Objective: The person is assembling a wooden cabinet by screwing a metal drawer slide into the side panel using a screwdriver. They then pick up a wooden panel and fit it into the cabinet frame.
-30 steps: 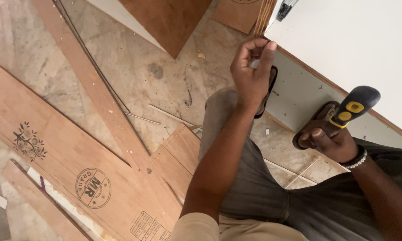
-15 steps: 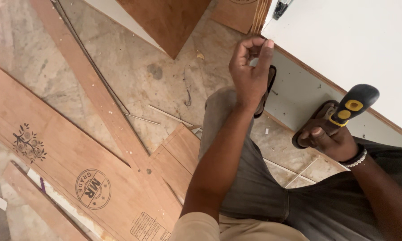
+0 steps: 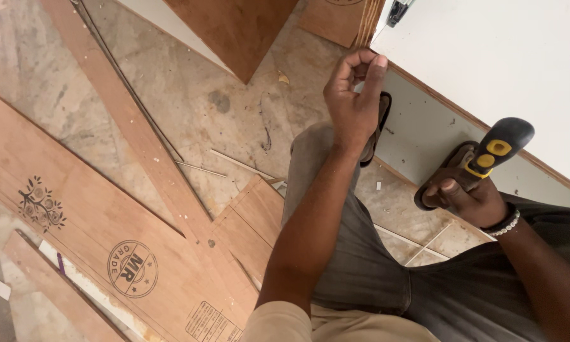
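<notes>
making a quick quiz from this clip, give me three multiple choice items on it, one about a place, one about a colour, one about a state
1. Where is the left hand?
A. raised at the edge of the white laminated board
B. flat on the stamped plywood sheet
C. on the sandal

2. What colours is the tool handle in the right hand?
A. red and white
B. black and yellow
C. all blue

3. How are the left hand's fingers set?
A. spread flat
B. closed in a fist around a hammer
C. pinched together at the tips

Answers:
1 A, the hand is up beside the board's layered edge, clear of the brown stamped plywood sheet on the floor.
2 B, the grip is black with yellow patches.
3 C, thumb and fingertips meet as if on something small, which cannot be made out.
</notes>
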